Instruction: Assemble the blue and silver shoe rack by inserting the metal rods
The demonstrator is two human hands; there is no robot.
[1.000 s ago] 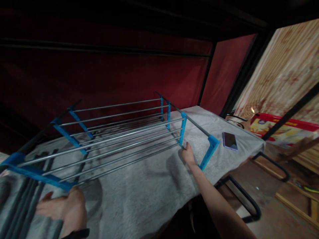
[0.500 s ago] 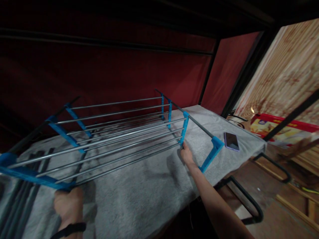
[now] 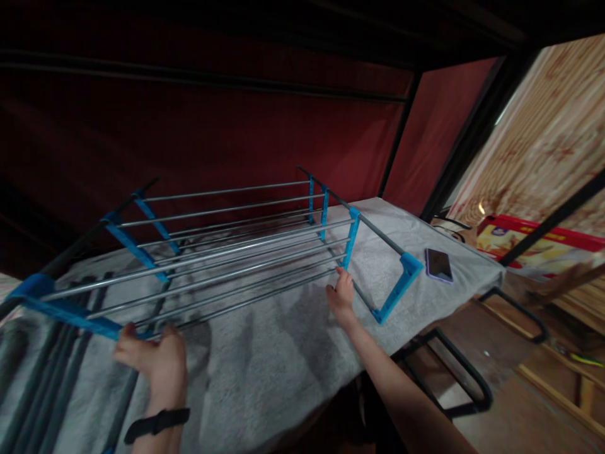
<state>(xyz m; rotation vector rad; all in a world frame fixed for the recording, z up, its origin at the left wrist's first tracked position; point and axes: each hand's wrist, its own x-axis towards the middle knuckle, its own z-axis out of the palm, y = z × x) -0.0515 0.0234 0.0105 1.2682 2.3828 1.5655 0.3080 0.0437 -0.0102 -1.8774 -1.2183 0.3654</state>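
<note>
A clothes drying rack (image 3: 258, 244) with thin metal rods and blue plastic brackets lies across a grey cloth. At its near left corner, my left hand (image 3: 154, 359) is closed around the end of a blue bracket (image 3: 80, 313), fingers on one side and thumb on the other. My right hand (image 3: 342, 299) reaches to the foot of another blue bracket (image 3: 350, 239) on the right side. Its fingertips touch there, with the thumb apart. A further blue bracket (image 3: 399, 291) projects at the rack's near right end. Part of the grip is hidden behind my left fingers.
Several dark tubes (image 3: 61, 359) lie on the cloth (image 3: 265, 372) at the left. A phone (image 3: 438, 265) rests near the right edge. Beyond are a black metal loop (image 3: 477, 378), a red box (image 3: 539, 249), and dark framing before a red wall (image 3: 227, 132).
My left hand and the rack's left end have shifted right. My right hand has moved slightly left, its thumb now apart from the bracket. The phone has stayed in place.
</note>
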